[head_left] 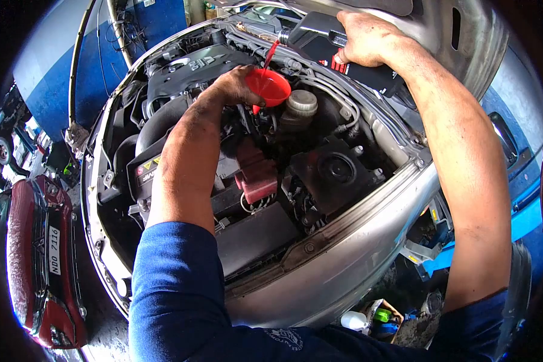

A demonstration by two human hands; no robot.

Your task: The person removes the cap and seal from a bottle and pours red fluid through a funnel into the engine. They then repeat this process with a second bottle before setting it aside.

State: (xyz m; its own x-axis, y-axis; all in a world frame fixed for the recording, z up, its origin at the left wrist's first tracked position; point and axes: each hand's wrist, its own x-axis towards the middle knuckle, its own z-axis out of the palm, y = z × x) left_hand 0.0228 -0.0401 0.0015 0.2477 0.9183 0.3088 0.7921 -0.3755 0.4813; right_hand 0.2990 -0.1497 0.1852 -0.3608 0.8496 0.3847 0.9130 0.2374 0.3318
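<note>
My left hand (234,85) is closed on the rim of a red funnel (274,88) over the engine bay. My right hand (368,40) grips a black bottle (317,41) with a red-and-white label, tipped so its mouth points left. A stream of red fluid (271,54) runs from the bottle's mouth down into the funnel. What the funnel's spout sits in is hidden by parts and shadow. Just right of the funnel stands a round metal-coloured reservoir cap (302,102).
Around my arms are the engine cover (193,66), the battery (145,172) and a black box with a round recess (336,168). The raised hood (464,36) hangs at upper right. A red car (42,259) stands at left; a box of bottles (377,320) sits below the fender.
</note>
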